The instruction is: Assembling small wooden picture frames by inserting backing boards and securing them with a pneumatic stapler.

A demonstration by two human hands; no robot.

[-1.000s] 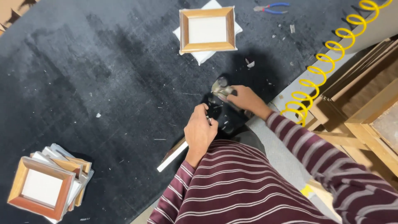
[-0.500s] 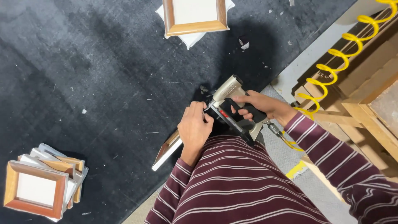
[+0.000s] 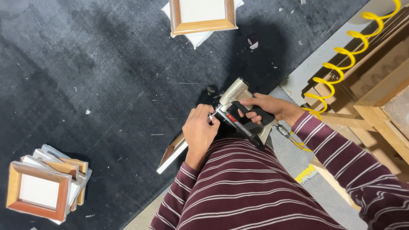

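A: How far along does the framing work look?

B: Partway, I'd judge. 1 finished-looking wooden frame (image 3: 202, 16) lies at 12 o'clock on the black bench (image 3: 106, 85), resting on a white sheet. A stack of frames (image 3: 44, 189) sits at 8 o'clock, well apart from the hands, and I cannot tell whether those are done or waiting.

A: And the piece in hand?

B: A frame (image 3: 172, 152) lies tilted on the bench edge just below the left hand (image 3: 200, 130), mostly hidden by the arm and the striped sleeve. Its back isn't visible, so I cannot say whether it has been fastened.

A: What are the hands doing?

B: The right hand (image 3: 272, 108) has its grip wrapped around the black handle of the pneumatic stapler (image 3: 240, 108), which is fed by the yellow coiled air hose (image 3: 345, 55) at 2 o'clock. The left hand's grip is narrow, fingertips pinched at the stapler's nose.

A: So the tool is off the frame?

B: Yes, it's held just above it, touching only the hands.
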